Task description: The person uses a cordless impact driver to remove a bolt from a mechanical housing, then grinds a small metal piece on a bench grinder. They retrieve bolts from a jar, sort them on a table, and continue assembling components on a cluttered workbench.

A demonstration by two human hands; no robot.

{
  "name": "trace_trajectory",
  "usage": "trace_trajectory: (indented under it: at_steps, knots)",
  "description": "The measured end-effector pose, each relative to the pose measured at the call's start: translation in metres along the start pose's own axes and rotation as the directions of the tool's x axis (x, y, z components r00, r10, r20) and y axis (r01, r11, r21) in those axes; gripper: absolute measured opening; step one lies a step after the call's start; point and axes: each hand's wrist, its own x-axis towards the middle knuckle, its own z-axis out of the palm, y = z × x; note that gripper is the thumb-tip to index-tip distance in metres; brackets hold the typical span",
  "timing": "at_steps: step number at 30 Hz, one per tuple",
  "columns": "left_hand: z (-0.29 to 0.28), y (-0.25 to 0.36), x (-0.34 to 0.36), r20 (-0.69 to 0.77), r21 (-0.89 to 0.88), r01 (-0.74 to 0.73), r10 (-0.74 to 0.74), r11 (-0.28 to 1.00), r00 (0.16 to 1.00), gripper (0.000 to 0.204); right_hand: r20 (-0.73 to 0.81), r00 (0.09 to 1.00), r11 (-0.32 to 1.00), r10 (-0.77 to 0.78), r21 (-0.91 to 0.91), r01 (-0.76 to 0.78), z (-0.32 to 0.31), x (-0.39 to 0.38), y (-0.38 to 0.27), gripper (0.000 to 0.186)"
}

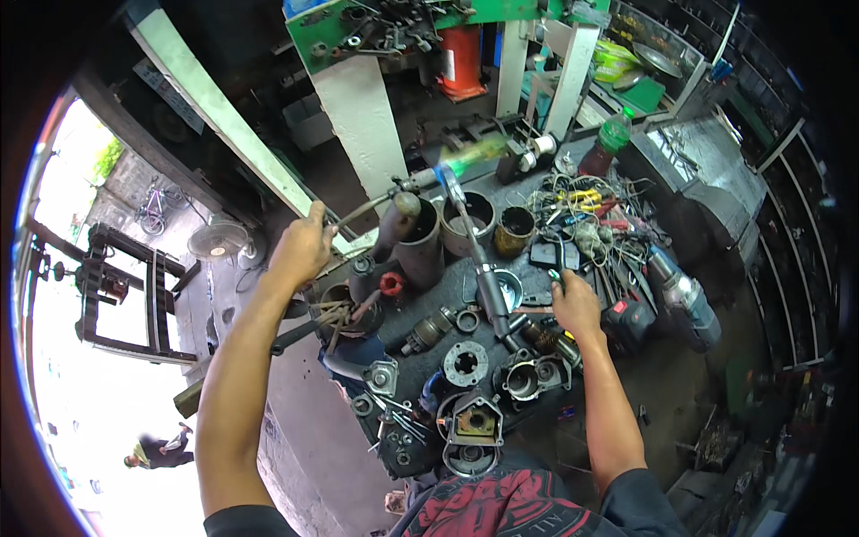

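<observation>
My left hand [304, 248] is closed around the handle end of a gas torch [362, 209], which reaches rightward above the bench. A blue-green flame [470, 159] streams from the torch tip, over the upper end of a long metal shaft [474, 237]. That shaft slants down over the bench, its thicker lower part among starter-motor parts. My right hand [577, 306] is closed on a thin green-handled tool [556, 277] whose kind I cannot make out. Under the flame stand metal cylinders [468, 219]. Near me lie a round plate with holes [465, 363] and cast housings [522, 380].
Pliers and wires [591, 201] pile up at the right, beside a cordless impact wrench [684, 300]. A bottle with red liquid [611, 143] stands behind them. A pot of tools [349, 309] is at the left. A fan [219, 240] and a person [163, 449] are farther left.
</observation>
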Motion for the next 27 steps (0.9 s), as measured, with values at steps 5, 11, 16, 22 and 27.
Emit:
trace_trajectory:
  at_steps: [5,11,16,22,27]
  knots:
    - [0.005,-0.009,0.002,-0.072,0.019,-0.116,0.117,0.993,0.99,0.031,-0.125,0.98,0.988,-0.153,-0.05,0.147,0.021,-0.008,0.027,0.039]
    - [0.003,-0.016,0.013,-0.047,-0.011,-0.081,0.081,0.997,0.996,0.039,-0.132,0.981,0.973,-0.143,0.162,0.164,-0.012,-0.048,0.006,0.038]
    - [-0.027,-0.001,0.015,0.034,0.02,0.024,-0.025,1.0,0.999,0.052,-0.052,0.994,0.955,-0.096,0.278,0.107,-0.029,-0.08,-0.002,0.034]
    - [-0.122,0.052,-0.048,-0.416,-0.334,-0.082,-0.069,0.939,0.907,0.058,0.082,0.994,0.881,-0.078,0.471,0.03,-0.033,-0.119,0.006,0.032]
    - [-0.113,0.141,-0.232,-0.454,-0.641,-0.301,-0.034,0.706,0.89,0.03,0.176,0.983,0.848,-0.047,0.528,-0.054,-0.031,-0.155,0.008,0.033]
